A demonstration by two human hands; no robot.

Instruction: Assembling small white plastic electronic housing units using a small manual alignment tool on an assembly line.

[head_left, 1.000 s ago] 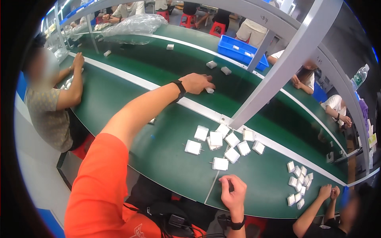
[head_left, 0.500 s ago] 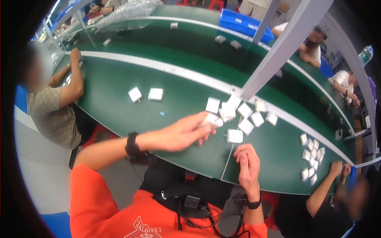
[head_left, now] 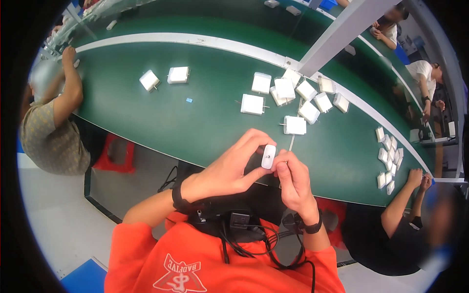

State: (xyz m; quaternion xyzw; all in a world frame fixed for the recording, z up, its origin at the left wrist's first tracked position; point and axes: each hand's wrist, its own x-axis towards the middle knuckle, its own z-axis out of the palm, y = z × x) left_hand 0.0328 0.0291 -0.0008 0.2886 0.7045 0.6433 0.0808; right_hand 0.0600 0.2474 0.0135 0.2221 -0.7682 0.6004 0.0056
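My left hand is closed around a small white block with rounded corners, held close to my body above the table's near edge. Its narrow end faces up, with a small dark opening in the middle. Against its right side, the fingers of my right hand are pinched together; what they hold, if anything, is too small to make out. Beyond my hands lies a loose group of similar white blocks, several with thin pins sticking out. The nearest white block and another white block lie flat at its near side.
Two white blocks and a blue scrap lie left on the green table. More blocks are piled right, near a co-worker's hands. Another person sits left. A grey post rises behind the group.
My left hand has drawn back toward my body with a white block, meeting my right hand. A block now shows where the left hand was. The view has tilted down.
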